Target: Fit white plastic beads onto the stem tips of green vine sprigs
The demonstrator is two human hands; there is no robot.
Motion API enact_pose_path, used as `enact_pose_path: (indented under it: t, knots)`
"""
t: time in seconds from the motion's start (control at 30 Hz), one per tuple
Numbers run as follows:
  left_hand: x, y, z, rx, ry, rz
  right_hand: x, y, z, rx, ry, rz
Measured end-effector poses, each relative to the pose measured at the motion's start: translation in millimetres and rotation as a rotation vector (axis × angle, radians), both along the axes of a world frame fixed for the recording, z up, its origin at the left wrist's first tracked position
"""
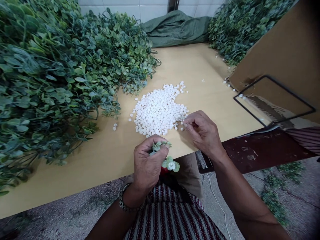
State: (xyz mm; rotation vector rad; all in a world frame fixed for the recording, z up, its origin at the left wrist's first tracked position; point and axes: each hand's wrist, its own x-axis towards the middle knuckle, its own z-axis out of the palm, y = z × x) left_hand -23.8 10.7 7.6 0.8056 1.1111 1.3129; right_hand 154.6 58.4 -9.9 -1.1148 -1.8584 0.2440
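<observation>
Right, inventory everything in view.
leafy sprig: one, green, low centre
small discs: uncountable, white, mostly mid-table
foliage heaps: two, green, left, back right
bunched cloth: one, dark green, far edge
table: one, tan, centre
cardboard: one, brown, right
wire frame: one, black, before cardboard
low surface: one, dark red, lower right
striped cloth: one, purplish, right edge
tiled wall: one, white, back
cable: one, white, below table
floor: one, grey, below
floor greenery: several, green, below
patterned garment: one, red-and-white, bottom
trousers: one pair, beige, bottom
wristband: one, metallic, left wrist
left hand: one, bare, around sprig
right hand: one, bare, at the discs
</observation>
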Motion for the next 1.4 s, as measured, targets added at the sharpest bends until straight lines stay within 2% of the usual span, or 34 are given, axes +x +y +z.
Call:
enact_pose_path:
  t: [0.23, 0.33, 0.43, 0.6, 1.03, 1.4]
  knots:
    - [8.6, 2.2, -3.6, 0.011, 0.01, 0.022, -20.3, -22.7, 9.3, -0.271, 0.495, 0.205]
    - [13.0, 2.0, -2.5, 0.016, 0.021, 0.035, -31.6, -32.3, 4.5, -0.346, 0.62, 0.271]
    - [16.6, 2.1, -2.0, 0.053, 0.061, 0.043, -36.3, -36.7, -4.8, -0.401, 0.698, 0.269]
    - [20.0, 2.9, -3.6, 0.091, 0.144, 0.061, -36.2, -38.0, -11.4, -0.427, 0.731, 0.229]
    - [23.8, 0.7, -0.4, 0.18, 0.377, 0.117, -34.9, -39.9, -7.0, -0.445, 0.709, 0.193]
    - [25.7, 1.1, -1.7, 0.272, 0.471, 0.168, -38.6, -41.5, -4.8, -0.377, 0.67, 0.142]
